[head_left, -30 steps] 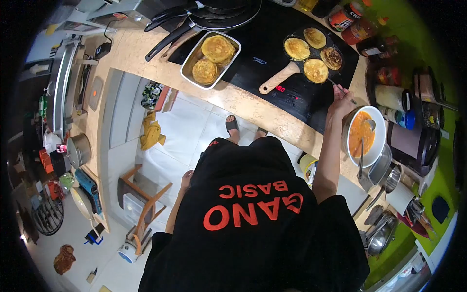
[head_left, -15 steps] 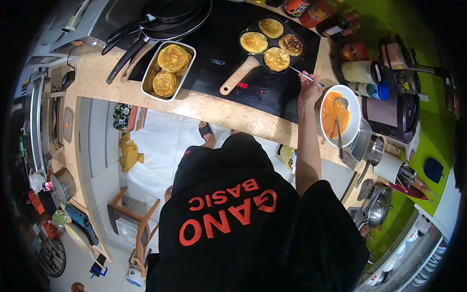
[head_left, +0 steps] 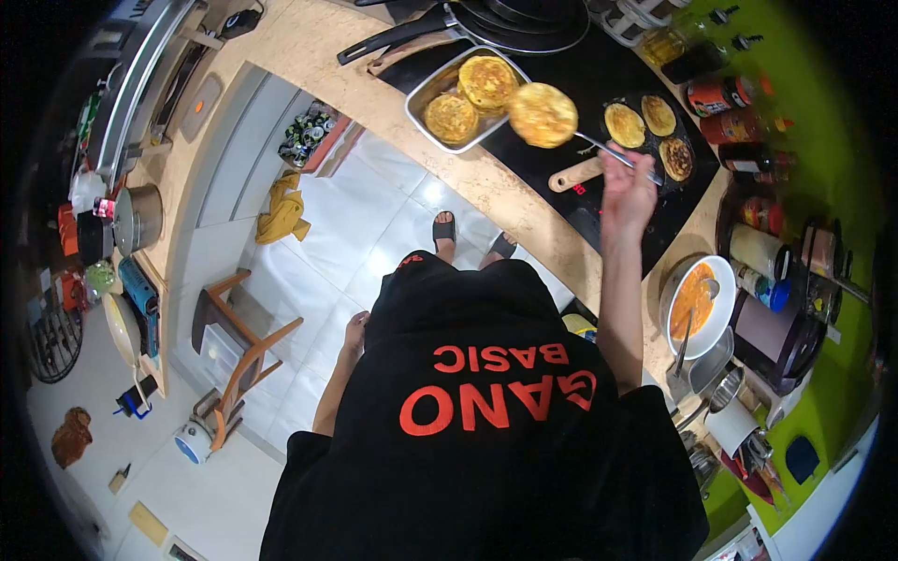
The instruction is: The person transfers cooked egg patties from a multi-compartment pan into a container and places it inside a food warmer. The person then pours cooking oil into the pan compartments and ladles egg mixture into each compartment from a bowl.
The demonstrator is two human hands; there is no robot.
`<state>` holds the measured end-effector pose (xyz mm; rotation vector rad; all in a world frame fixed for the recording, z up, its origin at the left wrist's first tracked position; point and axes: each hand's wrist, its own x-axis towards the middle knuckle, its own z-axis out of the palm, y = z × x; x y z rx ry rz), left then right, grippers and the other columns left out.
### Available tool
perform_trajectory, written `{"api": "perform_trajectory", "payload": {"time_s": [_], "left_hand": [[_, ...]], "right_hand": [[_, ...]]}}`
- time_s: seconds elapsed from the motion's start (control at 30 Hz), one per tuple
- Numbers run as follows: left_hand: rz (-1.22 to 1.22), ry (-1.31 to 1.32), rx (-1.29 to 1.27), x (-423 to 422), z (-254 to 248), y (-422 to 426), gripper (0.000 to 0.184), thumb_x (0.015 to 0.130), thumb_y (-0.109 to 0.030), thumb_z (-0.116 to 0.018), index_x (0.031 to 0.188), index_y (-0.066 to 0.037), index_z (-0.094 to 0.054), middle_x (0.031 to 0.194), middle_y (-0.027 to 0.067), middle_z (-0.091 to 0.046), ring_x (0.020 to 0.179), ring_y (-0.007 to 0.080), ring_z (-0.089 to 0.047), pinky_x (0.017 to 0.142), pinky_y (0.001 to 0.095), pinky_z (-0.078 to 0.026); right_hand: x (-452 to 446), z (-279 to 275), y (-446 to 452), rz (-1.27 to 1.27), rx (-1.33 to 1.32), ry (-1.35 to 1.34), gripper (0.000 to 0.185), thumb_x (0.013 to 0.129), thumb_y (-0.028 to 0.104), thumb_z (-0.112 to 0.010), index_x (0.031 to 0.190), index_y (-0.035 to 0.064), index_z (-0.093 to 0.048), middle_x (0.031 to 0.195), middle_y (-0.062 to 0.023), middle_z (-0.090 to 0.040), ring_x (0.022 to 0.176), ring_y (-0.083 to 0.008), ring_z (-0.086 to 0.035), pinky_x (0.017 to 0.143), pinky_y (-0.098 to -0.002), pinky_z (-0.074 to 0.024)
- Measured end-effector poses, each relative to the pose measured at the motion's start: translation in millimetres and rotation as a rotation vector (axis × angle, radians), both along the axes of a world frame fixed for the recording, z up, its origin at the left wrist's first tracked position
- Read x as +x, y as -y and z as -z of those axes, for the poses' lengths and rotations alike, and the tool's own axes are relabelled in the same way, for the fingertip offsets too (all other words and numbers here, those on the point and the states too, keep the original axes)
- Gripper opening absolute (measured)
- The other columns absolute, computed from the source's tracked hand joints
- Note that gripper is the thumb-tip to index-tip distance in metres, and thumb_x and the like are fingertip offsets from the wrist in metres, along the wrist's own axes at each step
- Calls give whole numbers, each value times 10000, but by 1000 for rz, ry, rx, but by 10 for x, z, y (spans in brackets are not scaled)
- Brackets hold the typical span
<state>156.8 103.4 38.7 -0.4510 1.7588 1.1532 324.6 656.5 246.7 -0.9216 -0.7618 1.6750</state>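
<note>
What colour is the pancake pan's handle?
The pan handle is light tan, like wood; it shows best in the head view.

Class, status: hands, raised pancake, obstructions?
Right hand gripping thin silver metal utensil; left hand beside black shorts. Round golden pancake on utensil, beside rectangular silver metal tray. Nothing visibly blocking.

A home kitchen, with black cooktop (head_left: pixel 599 75), stacked frying pans (head_left: pixel 519 21), sauce bottles (head_left: pixel 718 93), wooden chair (head_left: pixel 251 357).
</note>
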Motion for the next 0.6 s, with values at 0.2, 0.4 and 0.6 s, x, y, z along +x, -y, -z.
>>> {"api": "perform_trajectory", "payload": {"time_s": [0.2,0.4,0.6], "left_hand": [[24,-41,-7,220,595,539,304,901,-45,-465,1186,43,-528,1005,99,-636,887,171,-619,799,274,-509],[-127,13,131,519,1196,891,328,877,18,-416,1186,56,-519,1009,114,-635,876,176,-626,803,273,-521],[-66,20,7,484,846,689,322,891,-84,-505,1194,19,-532,988,89,-636,806,144,-591,723,266,-486]], "right_hand": [[-938,173,236,-232,-10,-10,357,979,306,-457,903,-36,-522,964,-277,-624,828,-322,-665,798,-371,-567],[-1163,264,247,-249,31,107,331,992,287,-437,881,-19,-499,853,-220,-630,724,-265,-663,706,-350,-580],[-1139,270,265,-227,122,211,301,998,261,-427,905,-19,-483,850,-216,-625,700,-266,-665,667,-341,-586]]}}
